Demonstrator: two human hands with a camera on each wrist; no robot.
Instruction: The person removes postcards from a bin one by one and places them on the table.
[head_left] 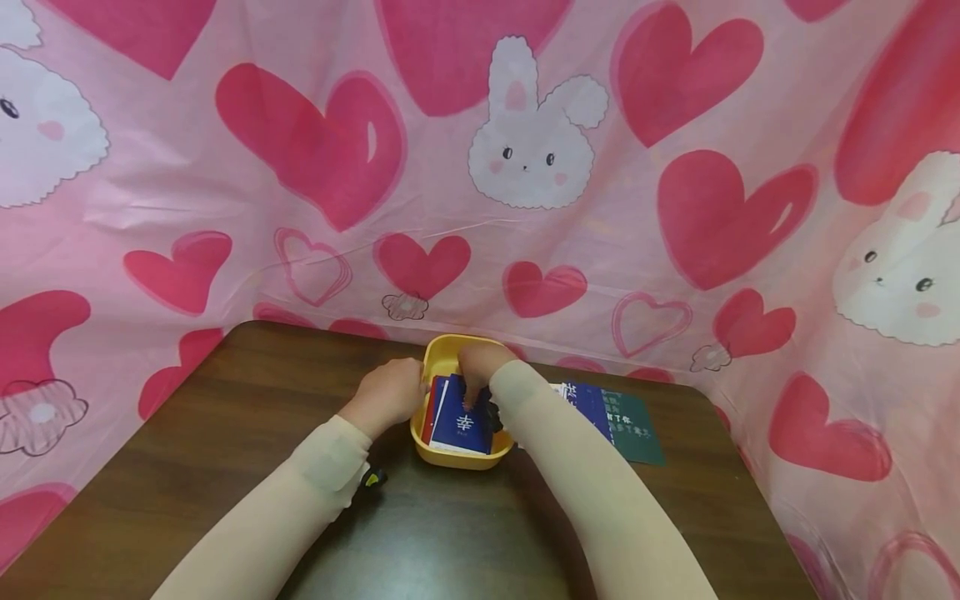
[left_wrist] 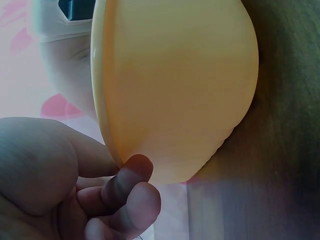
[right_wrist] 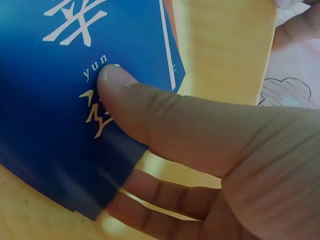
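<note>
A yellow plastic basin [head_left: 453,457] stands on the brown table, with blue, white and red cards inside it. My left hand [head_left: 386,396] pinches the rim at its left side; in the left wrist view, fingertips [left_wrist: 140,170] curl over the basin wall [left_wrist: 185,90]. Reaching into the basin from the right, my right hand [head_left: 482,368] holds a blue card [head_left: 453,427] with white characters. Seen from the right wrist, the thumb [right_wrist: 125,95] presses the printed face while the fingers go beneath the edge. More layers show under this card [right_wrist: 40,110].
To the right of the basin lie another blue card [head_left: 591,407] and a dark green card [head_left: 640,429], partly overlapping. A pink curtain [head_left: 450,217] with hearts and rabbits hangs behind the table [head_left: 225,417]. A small black and green item [head_left: 373,477] shows beside my left sleeve.
</note>
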